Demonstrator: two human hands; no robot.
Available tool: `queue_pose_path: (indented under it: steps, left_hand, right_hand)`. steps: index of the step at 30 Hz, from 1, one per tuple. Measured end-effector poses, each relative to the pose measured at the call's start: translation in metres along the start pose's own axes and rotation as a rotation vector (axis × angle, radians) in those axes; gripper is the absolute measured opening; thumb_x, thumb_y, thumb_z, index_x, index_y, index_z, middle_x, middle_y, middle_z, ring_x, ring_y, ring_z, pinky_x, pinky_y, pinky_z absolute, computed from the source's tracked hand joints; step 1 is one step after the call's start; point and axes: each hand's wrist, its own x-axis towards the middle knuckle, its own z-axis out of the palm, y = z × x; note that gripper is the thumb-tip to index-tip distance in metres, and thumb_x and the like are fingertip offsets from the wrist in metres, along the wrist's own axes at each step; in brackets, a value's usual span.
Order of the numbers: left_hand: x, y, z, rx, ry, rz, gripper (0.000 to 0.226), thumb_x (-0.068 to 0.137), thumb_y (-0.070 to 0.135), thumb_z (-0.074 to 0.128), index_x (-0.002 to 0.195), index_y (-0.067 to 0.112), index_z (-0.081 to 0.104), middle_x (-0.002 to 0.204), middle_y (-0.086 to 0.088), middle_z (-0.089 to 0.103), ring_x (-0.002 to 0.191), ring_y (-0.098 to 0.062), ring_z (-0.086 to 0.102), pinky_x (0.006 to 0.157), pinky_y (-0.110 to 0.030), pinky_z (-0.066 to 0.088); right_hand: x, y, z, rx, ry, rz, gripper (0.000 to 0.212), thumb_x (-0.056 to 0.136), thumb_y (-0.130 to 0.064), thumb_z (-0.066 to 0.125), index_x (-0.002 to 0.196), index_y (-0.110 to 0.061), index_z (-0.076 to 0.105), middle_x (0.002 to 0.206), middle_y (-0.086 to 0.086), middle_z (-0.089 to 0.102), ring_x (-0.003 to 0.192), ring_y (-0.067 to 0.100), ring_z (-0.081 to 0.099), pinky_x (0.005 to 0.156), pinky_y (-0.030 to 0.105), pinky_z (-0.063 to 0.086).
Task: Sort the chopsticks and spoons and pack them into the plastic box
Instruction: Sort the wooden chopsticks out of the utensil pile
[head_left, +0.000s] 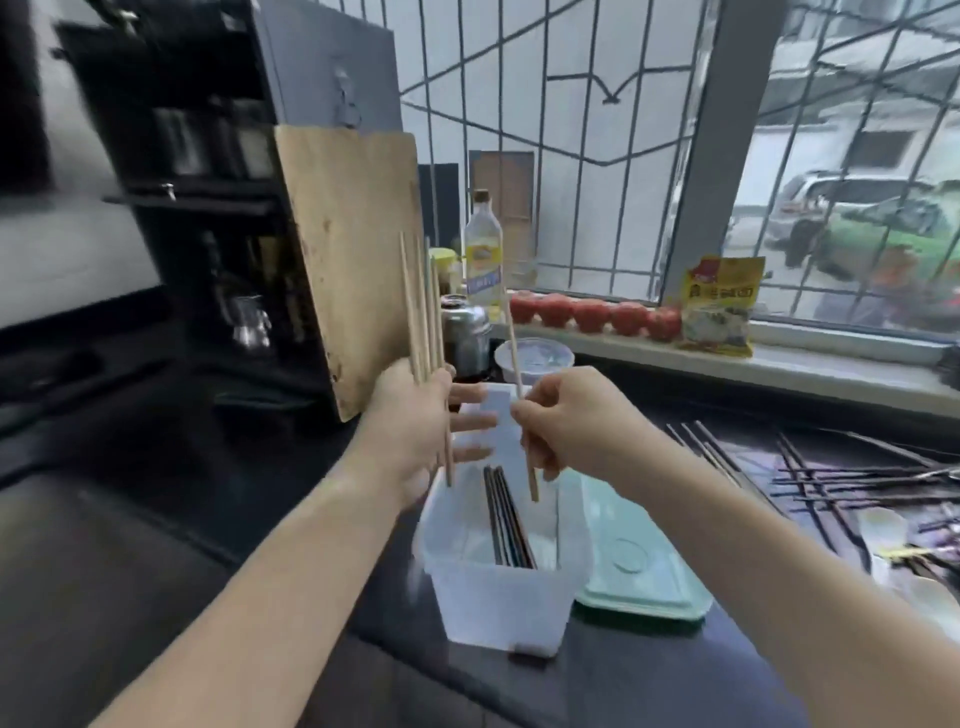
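left hand (415, 415) grips wooden chopsticks (423, 306) | right hand (566, 421) pinches one chopstick (514, 353) | spoons (883, 525) blurred

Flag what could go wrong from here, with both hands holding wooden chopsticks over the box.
1. The left hand holds a loose bundle of wooden chopsticks upright; some could slip and miss the plastic box.
2. The right hand pinches a single chopstick mid-length, so it may pivot on release.
3. Dark chopsticks already lie in the box; wooden ones dropped on top may mix the sorted types.
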Motion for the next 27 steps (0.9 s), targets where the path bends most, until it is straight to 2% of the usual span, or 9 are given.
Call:
queue_pose_path:
  steps: [5, 8, 11, 14, 18, 21, 23, 25, 27]
  left_hand:
    - [0.02, -0.019, -0.069, 0.102, 0.036, -0.118, 0.021, 0.111, 0.018, 0.041, 0.124, 0.004, 0.05, 0.09, -0.018, 0.063, 0.05, -0.022, 0.066, 0.042, -0.031, 0.055]
    - [0.021, -0.028, -0.071, 0.108, -0.036, -0.174, 0.02, 0.111, 0.016, 0.042, 0.124, 0.004, 0.052, 0.087, -0.018, 0.064, 0.051, -0.023, 0.066, 0.045, -0.032, 0.056]
    - [0.019, -0.035, -0.063, 0.1, -0.09, -0.194, 0.02, 0.11, 0.017, 0.043, 0.124, 0.006, 0.053, 0.086, -0.018, 0.065, 0.056, -0.026, 0.067, 0.05, -0.036, 0.058]
    - [0.017, -0.035, -0.059, 0.069, -0.112, -0.186, 0.019, 0.11, 0.017, 0.043, 0.122, 0.005, 0.054, 0.084, -0.018, 0.064, 0.056, -0.027, 0.067, 0.049, -0.034, 0.057]
    - [0.017, -0.03, -0.051, 0.051, -0.111, -0.178, 0.02, 0.111, 0.017, 0.042, 0.122, 0.005, 0.053, 0.085, -0.018, 0.064, 0.057, -0.027, 0.069, 0.047, -0.032, 0.055]
    - [0.014, -0.028, -0.045, 0.047, -0.122, -0.172, 0.02, 0.111, 0.017, 0.042, 0.122, 0.004, 0.054, 0.087, -0.019, 0.064, 0.058, -0.028, 0.069, 0.046, -0.032, 0.055]
    - [0.012, -0.027, -0.043, 0.03, -0.139, -0.172, 0.02, 0.111, 0.016, 0.043, 0.121, 0.004, 0.055, 0.088, -0.019, 0.064, 0.059, -0.027, 0.07, 0.047, -0.032, 0.055]
    - [0.011, -0.025, -0.039, -0.009, -0.168, -0.176, 0.02, 0.11, 0.015, 0.045, 0.119, 0.002, 0.057, 0.087, -0.018, 0.064, 0.058, -0.024, 0.069, 0.048, -0.031, 0.055]
    - [0.011, -0.02, -0.031, -0.055, -0.236, -0.186, 0.02, 0.109, 0.015, 0.046, 0.117, 0.002, 0.059, 0.085, -0.015, 0.064, 0.057, -0.022, 0.066, 0.047, -0.03, 0.053]
  right_hand:
    - [0.025, 0.015, 0.04, -0.464, -0.402, 0.284, 0.026, 0.088, -0.004, 0.046, 0.076, 0.0, 0.069, 0.075, 0.018, 0.076, 0.072, 0.031, 0.076, 0.074, 0.042, 0.064]
    - [0.038, 0.017, 0.06, -0.7, -0.528, 0.323, 0.033, 0.087, -0.002, 0.039, 0.076, -0.007, 0.069, 0.08, 0.012, 0.078, 0.072, 0.021, 0.077, 0.066, 0.029, 0.063]
    - [0.048, 0.025, 0.07, -0.76, -0.64, 0.388, 0.038, 0.09, -0.001, 0.037, 0.092, -0.003, 0.075, 0.088, 0.012, 0.078, 0.082, 0.023, 0.077, 0.056, 0.023, 0.059]
    - [0.051, 0.037, 0.075, -0.799, -0.698, 0.428, 0.039, 0.095, -0.003, 0.039, 0.107, 0.004, 0.075, 0.097, 0.014, 0.078, 0.082, 0.024, 0.077, 0.063, 0.026, 0.061]
    - [0.054, 0.036, 0.078, -0.836, -0.745, 0.436, 0.03, 0.099, -0.007, 0.046, 0.085, -0.004, 0.072, 0.083, 0.007, 0.077, 0.067, 0.019, 0.072, 0.083, 0.032, 0.061]
    - [0.055, 0.025, 0.064, -0.876, -0.68, 0.344, 0.024, 0.099, -0.01, 0.049, 0.088, -0.003, 0.07, 0.08, 0.006, 0.078, 0.067, 0.018, 0.074, 0.088, 0.035, 0.06]
    - [0.056, 0.012, 0.043, -0.793, -0.503, 0.202, 0.024, 0.099, -0.011, 0.053, 0.098, -0.001, 0.074, 0.087, 0.009, 0.079, 0.067, 0.017, 0.072, 0.081, 0.033, 0.062]
    - [0.052, -0.001, 0.018, -0.358, -0.238, 0.136, 0.025, 0.102, -0.018, 0.055, 0.099, 0.001, 0.072, 0.083, 0.011, 0.076, 0.057, 0.018, 0.067, 0.061, 0.03, 0.06]
    - [0.047, -0.009, 0.001, 0.057, -0.152, 0.126, 0.032, 0.104, -0.032, 0.055, 0.102, -0.005, 0.072, 0.08, 0.006, 0.071, 0.052, 0.016, 0.061, 0.052, 0.027, 0.051]
